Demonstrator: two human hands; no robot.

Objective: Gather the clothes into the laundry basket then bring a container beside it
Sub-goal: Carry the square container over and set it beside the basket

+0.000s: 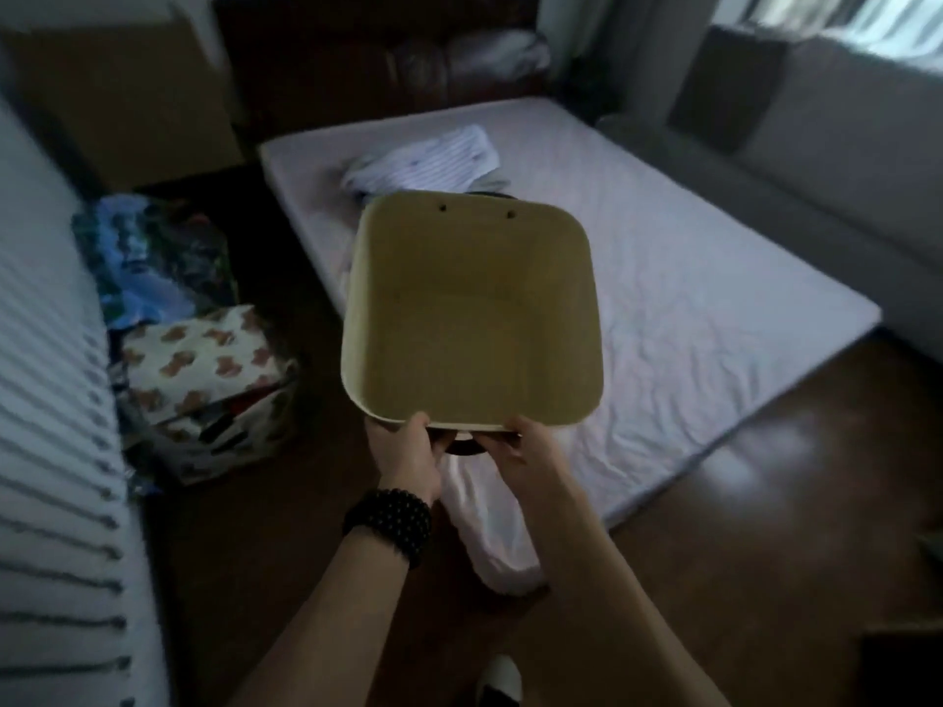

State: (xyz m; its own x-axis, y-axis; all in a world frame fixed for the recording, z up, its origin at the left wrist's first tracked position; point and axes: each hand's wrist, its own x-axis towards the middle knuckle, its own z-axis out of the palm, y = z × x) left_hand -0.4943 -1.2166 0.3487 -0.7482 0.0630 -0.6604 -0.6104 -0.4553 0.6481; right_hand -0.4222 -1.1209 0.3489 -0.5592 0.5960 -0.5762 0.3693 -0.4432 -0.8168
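Observation:
I hold an empty, tan, square laundry basket (472, 318) in the air over the near corner of a white mattress (689, 308). My left hand (405, 454), with a dark beaded bracelet on the wrist, grips the basket's near rim. My right hand (528, 449) grips the same rim beside it; a dark handle shows between them. Beyond the basket a pile of white striped clothes (426, 160) lies on the mattress. A white garment (490, 523) hangs off the mattress corner below my hands.
A bag with a bear print (204, 380) and a blue patterned bundle (148, 247) sit on the dark wood floor at the left. A striped white surface (46, 426) runs along the left edge. A grey sofa (816, 160) stands at the right, a cardboard box (117, 99) at the back left.

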